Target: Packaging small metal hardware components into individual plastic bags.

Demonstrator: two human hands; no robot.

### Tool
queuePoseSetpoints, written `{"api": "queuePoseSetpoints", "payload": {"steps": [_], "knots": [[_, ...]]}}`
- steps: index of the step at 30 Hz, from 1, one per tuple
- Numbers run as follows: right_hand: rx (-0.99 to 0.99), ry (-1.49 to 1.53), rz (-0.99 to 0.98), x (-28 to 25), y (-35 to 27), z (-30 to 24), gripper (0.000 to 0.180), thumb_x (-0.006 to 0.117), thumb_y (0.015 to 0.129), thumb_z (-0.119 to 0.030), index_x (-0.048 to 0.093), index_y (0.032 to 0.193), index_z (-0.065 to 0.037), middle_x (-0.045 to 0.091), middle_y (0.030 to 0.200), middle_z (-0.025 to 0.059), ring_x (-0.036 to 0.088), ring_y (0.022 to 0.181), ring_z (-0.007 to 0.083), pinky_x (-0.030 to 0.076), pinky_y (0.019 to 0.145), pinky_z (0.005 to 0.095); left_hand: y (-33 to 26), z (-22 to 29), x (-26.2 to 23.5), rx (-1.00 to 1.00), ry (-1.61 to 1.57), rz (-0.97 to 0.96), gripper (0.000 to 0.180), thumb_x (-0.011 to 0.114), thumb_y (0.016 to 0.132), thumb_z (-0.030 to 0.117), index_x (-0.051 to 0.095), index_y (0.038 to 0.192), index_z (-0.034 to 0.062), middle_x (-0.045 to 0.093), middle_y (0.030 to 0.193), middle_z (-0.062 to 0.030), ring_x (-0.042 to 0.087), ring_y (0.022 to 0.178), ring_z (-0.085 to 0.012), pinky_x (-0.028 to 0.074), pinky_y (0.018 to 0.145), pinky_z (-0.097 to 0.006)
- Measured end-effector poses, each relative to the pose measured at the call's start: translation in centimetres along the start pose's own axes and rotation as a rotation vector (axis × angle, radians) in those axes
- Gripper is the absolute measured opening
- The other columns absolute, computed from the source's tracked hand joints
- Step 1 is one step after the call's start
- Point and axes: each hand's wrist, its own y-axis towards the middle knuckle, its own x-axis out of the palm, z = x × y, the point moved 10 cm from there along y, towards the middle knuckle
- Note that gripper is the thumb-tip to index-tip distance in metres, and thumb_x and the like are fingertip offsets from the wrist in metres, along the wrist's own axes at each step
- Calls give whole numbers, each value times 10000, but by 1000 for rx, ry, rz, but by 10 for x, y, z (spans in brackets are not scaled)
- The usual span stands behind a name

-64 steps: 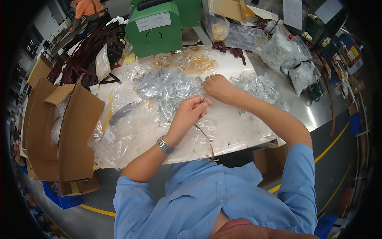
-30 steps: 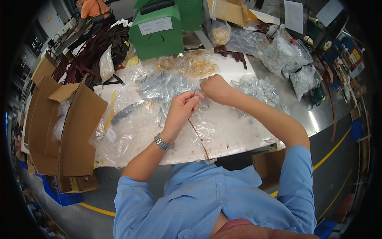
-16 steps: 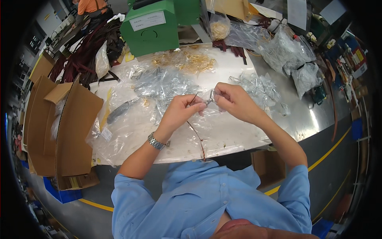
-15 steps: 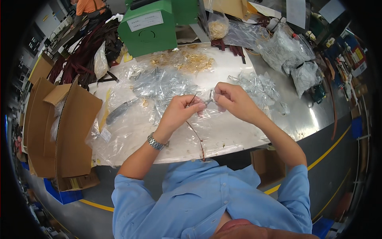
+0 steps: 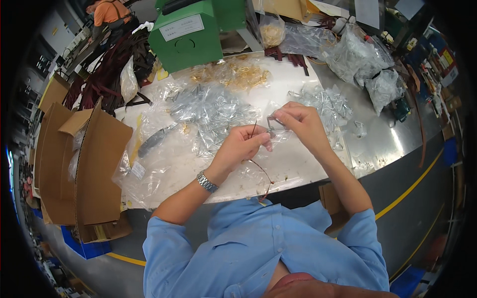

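My left hand [image 5: 244,149], with a metal watch on its wrist, is closed in a pinch over the middle of the table. A thin dark cord [image 5: 269,174] runs through its fingers; one end stands up above them and the other hangs toward the table's front edge. Just to the right, my right hand [image 5: 302,124] pinches a small silver metal buckle [image 5: 272,119] between thumb and fingers. The buckle reaches to the left fingertips, where a bit of metal shows. Whether the cord passes through the buckle is too small to tell.
Silver wire-like metal pieces in clear plastic [image 5: 213,111] lie behind my left hand, with more silver pieces [image 5: 325,107] at right. Gold pieces [image 5: 243,74] sit before a green machine [image 5: 186,42]. An open cardboard box [image 5: 102,174] stands left. A person [image 5: 112,15] is far left.
The buckle has tilted and moved slightly right with my right hand. My left hand has shifted right and a little nearer, and the hanging cord has swung right.
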Motion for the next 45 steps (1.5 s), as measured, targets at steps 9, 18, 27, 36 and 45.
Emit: {"api": "queuePoseSetpoints", "payload": {"steps": [9, 18, 27, 36, 45], "knots": [[308, 803, 85, 55, -41, 39, 419, 601, 1096, -316, 699, 1308, 33, 743, 1144, 75, 679, 999, 114, 550, 938, 317, -6, 4, -6, 31, -134, 51, 206, 657, 1059, 215, 725, 1089, 23, 757, 896, -51, 368, 509, -3, 269, 452, -188], [295, 850, 330, 23, -44, 39, 433, 553, 1110, -349, 680, 1265, 34, 747, 1229, 174, 723, 1139, 235, 553, 1009, 371, -4, 5, 9, 77, 115, -70, 231, 655, 1057, 228, 748, 1069, 17, 756, 886, 7, 501, 689, -25, 426, 612, -203], [341, 915, 309, 33, -53, 49, 474, 509, 1128, -376, 639, 1314, 40, 734, 1256, 219, 727, 1161, 264, 558, 1026, 393, -9, 10, 1, -9, -58, 25, 211, 685, 1036, 177, 779, 1111, 4, 717, 829, -5, 440, 569, -19, 343, 495, -214], [312, 955, 291, 53, -52, 40, 499, 492, 1137, -371, 577, 1411, 37, 719, 1288, 190, 716, 1166, 236, 543, 1080, 384, -13, 22, -18, 143, -20, 283, 143, 693, 1026, 144, 730, 999, 9, 786, 864, -56, 401, 501, 8, 287, 452, -176], [277, 889, 304, 75, -60, 41, 425, 567, 1113, -241, 569, 1440, 30, 730, 1277, 110, 691, 1066, 128, 541, 975, 297, -14, 27, -7, 271, 318, 259, 166, 704, 1015, 134, 727, 980, -27, 732, 711, -38, 666, 655, -44, 415, 559, -220]]}}
